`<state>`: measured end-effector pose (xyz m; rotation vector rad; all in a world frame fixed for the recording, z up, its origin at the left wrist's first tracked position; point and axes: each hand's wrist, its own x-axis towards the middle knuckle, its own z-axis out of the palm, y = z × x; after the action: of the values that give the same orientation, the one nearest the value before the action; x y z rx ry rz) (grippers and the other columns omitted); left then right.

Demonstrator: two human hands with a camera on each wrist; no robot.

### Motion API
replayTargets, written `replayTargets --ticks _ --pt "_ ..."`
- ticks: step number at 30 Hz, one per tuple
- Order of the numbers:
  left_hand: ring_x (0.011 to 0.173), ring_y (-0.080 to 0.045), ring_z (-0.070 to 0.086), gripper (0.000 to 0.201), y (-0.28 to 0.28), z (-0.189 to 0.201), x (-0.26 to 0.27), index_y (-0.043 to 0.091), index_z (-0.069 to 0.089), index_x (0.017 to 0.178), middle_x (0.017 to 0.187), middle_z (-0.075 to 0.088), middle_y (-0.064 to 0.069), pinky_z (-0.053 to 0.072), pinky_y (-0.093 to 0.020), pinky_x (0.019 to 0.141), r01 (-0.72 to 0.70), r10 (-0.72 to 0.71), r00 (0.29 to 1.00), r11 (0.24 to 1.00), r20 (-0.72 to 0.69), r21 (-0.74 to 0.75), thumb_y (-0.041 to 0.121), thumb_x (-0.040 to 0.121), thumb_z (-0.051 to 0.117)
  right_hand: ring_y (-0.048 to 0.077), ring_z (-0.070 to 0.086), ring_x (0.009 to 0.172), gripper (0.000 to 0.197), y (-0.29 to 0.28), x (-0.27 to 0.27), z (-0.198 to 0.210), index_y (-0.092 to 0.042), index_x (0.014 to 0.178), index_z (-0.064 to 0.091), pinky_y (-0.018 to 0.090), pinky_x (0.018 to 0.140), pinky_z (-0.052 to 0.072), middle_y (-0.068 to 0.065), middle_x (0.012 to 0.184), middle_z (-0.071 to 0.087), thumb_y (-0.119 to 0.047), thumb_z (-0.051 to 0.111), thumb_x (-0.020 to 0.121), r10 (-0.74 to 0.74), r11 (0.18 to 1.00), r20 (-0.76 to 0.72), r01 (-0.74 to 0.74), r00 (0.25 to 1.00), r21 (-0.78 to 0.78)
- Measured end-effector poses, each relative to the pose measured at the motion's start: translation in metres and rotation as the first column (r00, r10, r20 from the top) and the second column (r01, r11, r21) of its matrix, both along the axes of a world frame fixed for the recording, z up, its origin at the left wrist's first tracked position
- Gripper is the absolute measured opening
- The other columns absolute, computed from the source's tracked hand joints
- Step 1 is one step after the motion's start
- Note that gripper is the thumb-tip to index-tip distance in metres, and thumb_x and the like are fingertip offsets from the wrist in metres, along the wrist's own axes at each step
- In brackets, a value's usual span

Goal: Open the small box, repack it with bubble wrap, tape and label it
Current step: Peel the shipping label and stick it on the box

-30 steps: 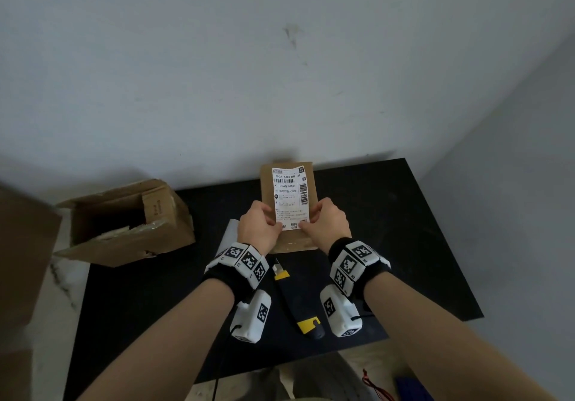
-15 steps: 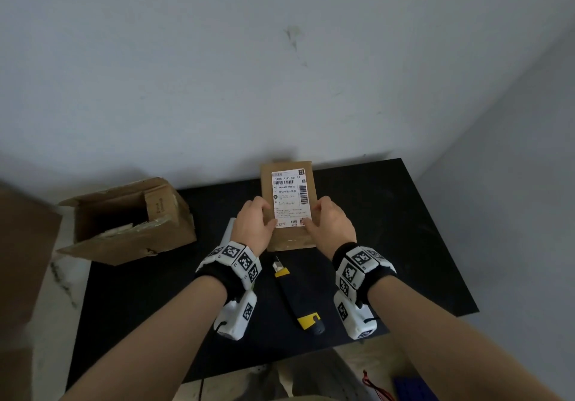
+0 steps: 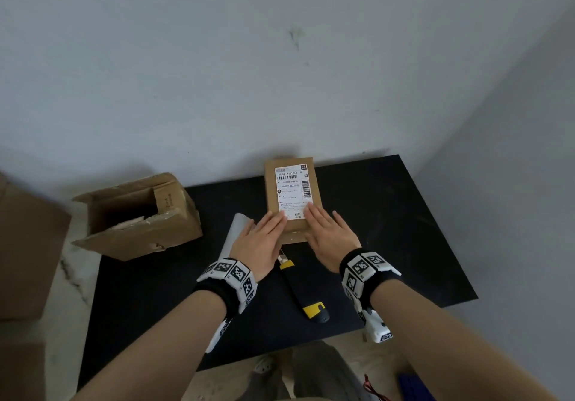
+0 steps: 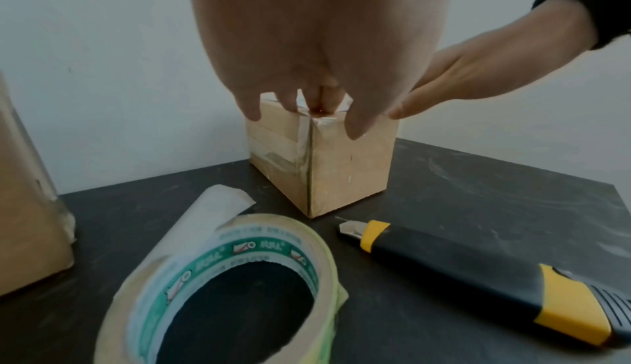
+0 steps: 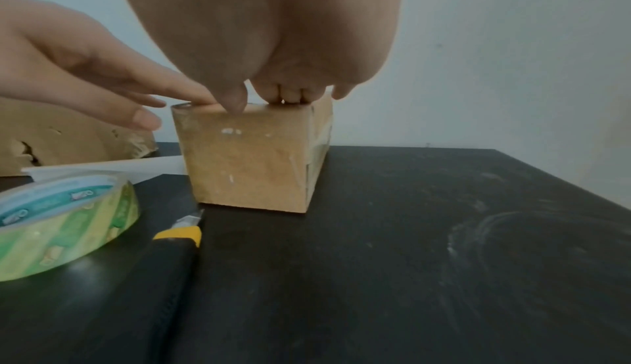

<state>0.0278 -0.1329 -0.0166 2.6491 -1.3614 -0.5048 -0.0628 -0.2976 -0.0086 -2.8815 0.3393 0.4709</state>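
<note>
- Labelling is the step in hand: the small box (image 3: 291, 196) stands on the tabletop (image 3: 389, 214) near the wall, taped, with the label (image 3: 292, 190) on top.
- Both hands, left hand (image 3: 259, 242) and right hand (image 3: 329, 235), lie flat with straight fingers, pressing the label's near end.
- Next, probably: smooth the label's edges, then lift the 2 hands away.
- Tape roll (image 4: 225, 286) and utility knife (image 3: 303, 288) lie just beside the box.

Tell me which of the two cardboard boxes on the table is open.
The larger box at the table's left edge: it lies on its side, flaps apart. The small box under both hands is closed and bears the label.
</note>
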Motion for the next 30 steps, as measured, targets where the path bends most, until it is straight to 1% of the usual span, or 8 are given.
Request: replayTargets --ticks 4,9,12,16,19,21,27,30 --pt "0.146 -0.013 0.007 0.053 -0.003 0.005 0.0 0.02 0.017 0.149 0.158 0.012 0.005 0.009 -0.035 0.118 0.017 -0.017 0.999 1.0 0.046 -0.011 0.035 0.1 0.032 0.014 -0.001 0.146 0.058 -0.011 -0.007 0.005 -0.012 0.15 0.001 0.033 0.119 0.001 0.002 0.159 -0.001 -0.037 0.022 0.102 -0.041 0.999 0.028 0.041 0.999 0.009" --pt "0.146 -0.012 0.009 0.049 -0.015 0.01 0.007 0.02 0.021 0.148 0.158 0.015 0.003 0.01 -0.037 0.119 0.026 -0.027 0.999 1.0 0.025 0.008 0.035 0.102 0.026 0.012 -0.002 0.146 0.057 -0.008 0.004 0.004 -0.015 0.15 0.003 0.032 0.118 0.001 0.0 0.159 -0.002 -0.04 0.018 0.101 0.053 0.998 0.016 -0.054 0.998 0.034" --pt "0.146 -0.014 0.008 0.046 -0.022 0.015 0.019 0.022 0.023 0.147 0.158 0.015 0.005 0.009 -0.038 0.118 0.073 -0.074 0.997 0.996 0.024 0.051 0.031 0.102 0.029 0.011 -0.001 0.146 0.058 -0.013 0.012 0.001 -0.015 0.15 0.003 0.033 0.119 0.001 -0.001 0.159 -0.001 -0.042 0.018 0.101 0.037 0.998 -0.007 -0.036 0.999 0.058" --pt "0.146 -0.013 0.0 0.051 -0.026 0.019 0.037 0.031 0.019 0.147 0.158 0.009 0.011 0.005 -0.041 0.119 0.102 -0.095 0.993 0.989 -0.071 0.11 0.032 0.1 0.037 0.01 -0.002 0.146 0.059 -0.022 0.027 0.002 -0.017 0.15 0.002 0.033 0.118 0.0 -0.002 0.159 -0.001 -0.044 0.017 0.101 0.034 0.996 -0.035 -0.031 0.999 0.089" --pt "0.146 -0.013 -0.004 0.06 -0.032 0.023 0.051 0.034 0.015 0.148 0.158 0.005 0.014 0.002 -0.046 0.119 0.115 -0.096 0.988 0.981 -0.123 0.157 0.037 0.096 0.045 0.011 -0.003 0.146 0.059 -0.03 0.042 0.002 -0.016 0.15 0.0 0.033 0.118 0.0 -0.001 0.159 -0.002 -0.044 0.017 0.101 0.048 0.996 -0.052 -0.044 0.997 0.078" --pt "0.146 -0.015 -0.006 0.069 -0.038 0.028 0.059 0.033 0.011 0.149 0.158 0.001 0.013 0.001 -0.049 0.118 0.127 -0.099 0.985 0.97 -0.14 0.208 0.041 0.092 0.05 0.011 -0.003 0.146 0.059 -0.034 0.05 0.004 -0.015 0.15 0.0 0.034 0.118 0.001 -0.001 0.159 -0.003 -0.042 0.017 0.101 0.053 0.997 -0.059 -0.049 0.997 0.068" --pt "0.145 -0.019 -0.013 0.116 -0.059 0.03 0.088 0.025 -0.007 0.15 0.158 -0.011 0.009 -0.004 -0.052 0.116 0.103 -0.047 0.982 0.943 -0.182 0.317 0.056 0.07 0.071 0.012 -0.003 0.146 0.059 -0.049 0.079 0.009 -0.014 0.15 -0.001 0.034 0.118 0.001 0.0 0.159 -0.004 -0.039 0.02 0.102 0.06 0.995 -0.068 -0.054 0.996 0.079" --pt "0.144 -0.02 -0.016 0.13 -0.066 0.026 0.096 0.024 -0.011 0.149 0.157 -0.014 0.008 -0.005 -0.053 0.116 0.096 -0.031 0.982 0.933 -0.189 0.346 0.06 0.059 0.076 0.011 -0.004 0.146 0.059 -0.058 0.092 0.007 -0.015 0.15 -0.001 0.034 0.119 0.001 -0.001 0.159 -0.005 -0.041 0.02 0.101 0.061 0.995 -0.069 -0.055 0.996 0.086"
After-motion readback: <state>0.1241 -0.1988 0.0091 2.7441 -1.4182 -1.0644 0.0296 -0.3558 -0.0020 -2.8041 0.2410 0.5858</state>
